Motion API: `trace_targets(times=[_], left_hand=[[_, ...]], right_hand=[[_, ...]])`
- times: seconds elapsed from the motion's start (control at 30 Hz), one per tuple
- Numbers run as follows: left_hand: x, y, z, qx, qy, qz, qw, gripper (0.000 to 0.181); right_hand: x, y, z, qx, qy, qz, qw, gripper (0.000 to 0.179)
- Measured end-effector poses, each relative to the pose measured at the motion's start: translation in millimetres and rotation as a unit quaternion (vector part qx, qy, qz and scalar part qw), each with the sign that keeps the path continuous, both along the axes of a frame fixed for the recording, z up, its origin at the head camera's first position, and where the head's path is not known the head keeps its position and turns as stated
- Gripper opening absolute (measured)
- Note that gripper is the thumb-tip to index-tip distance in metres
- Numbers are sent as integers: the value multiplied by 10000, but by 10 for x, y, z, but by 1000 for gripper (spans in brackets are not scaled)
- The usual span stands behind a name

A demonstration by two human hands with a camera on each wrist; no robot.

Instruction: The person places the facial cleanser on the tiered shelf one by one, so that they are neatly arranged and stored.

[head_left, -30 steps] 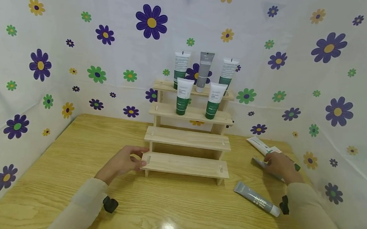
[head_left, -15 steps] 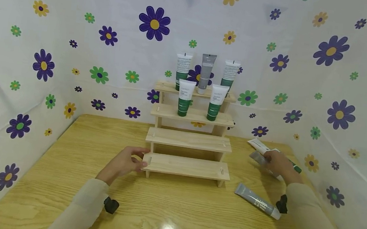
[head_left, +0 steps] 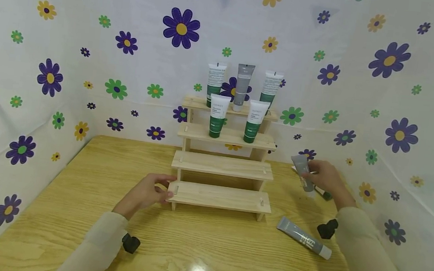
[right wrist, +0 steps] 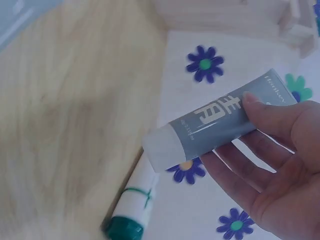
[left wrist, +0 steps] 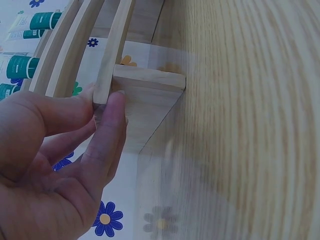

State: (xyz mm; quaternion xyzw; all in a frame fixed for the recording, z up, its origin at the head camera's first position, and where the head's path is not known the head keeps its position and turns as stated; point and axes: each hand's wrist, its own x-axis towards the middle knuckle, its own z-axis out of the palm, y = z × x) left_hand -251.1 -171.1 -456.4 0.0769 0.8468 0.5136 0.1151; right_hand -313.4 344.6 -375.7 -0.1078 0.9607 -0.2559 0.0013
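Note:
A tiered wooden display rack (head_left: 219, 196) stands mid-table. My left hand (head_left: 151, 192) pinches the left end of its lowest shelf, thumb on one face and fingers on the other, as the left wrist view shows. At the right, my right hand (head_left: 325, 178) holds a grey squeeze tube (right wrist: 215, 117) above the table, its white cap tilted downward. Beneath it lies a white and green tube (right wrist: 135, 202), partly hidden by the hand in the head view. Another grey tube (head_left: 303, 238) lies on the table nearer the front.
On the rack's top shelf stand two white-green tubes (head_left: 215, 84) with a grey tube (head_left: 242, 87) between them. Two more white-green tubes (head_left: 217, 115) stand on the shelf below. Flower-printed cloth (head_left: 128, 73) encloses the wooden table (head_left: 173, 250) at the back and sides.
My right hand has picked up the grey tube from the table, lifting it and turning its cap downward. The left hand keeps its grip on the rack's lowest shelf.

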Motion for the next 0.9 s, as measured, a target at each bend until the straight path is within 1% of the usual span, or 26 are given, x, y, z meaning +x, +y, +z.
trace_targets(times=[0.1,0.17,0.2,0.4,0.57,0.63,0.73,0.77,0.9], left_hand=[[7,5,2,-2,-29,53,10000,52],[11,1,6,-37,13,-14,10000,52],[12,1,9,-18,-4,2,10000,52],[10,-6,2,6,28,-55,10000,52],[7,-6,-3,4,38,-69,10000,52],[9,-7,-2,9,11,-29,10000,52],[12,-7,0,-2,-1,7,10000,52],[13,-6,-1,-27,26,-22,10000,52],[7,-3,6,-15,-11,7,10000,52]], right_hand=[[7,-87,76,-239,-26,20,9997,47],[13,-141,125,-416,5,62,9991,48],[19,-172,153,-502,-5,51,9987,49],[36,-336,300,-824,-64,-145,9965,54],[55,-490,416,-1128,-41,-204,9934,54],[56,-559,454,-1302,-6,-181,9913,52],[54,-656,497,-1487,34,-121,9888,50],[54,-690,509,-1555,30,-98,9878,49],[47,-807,535,-1683,-24,-44,9857,48]])
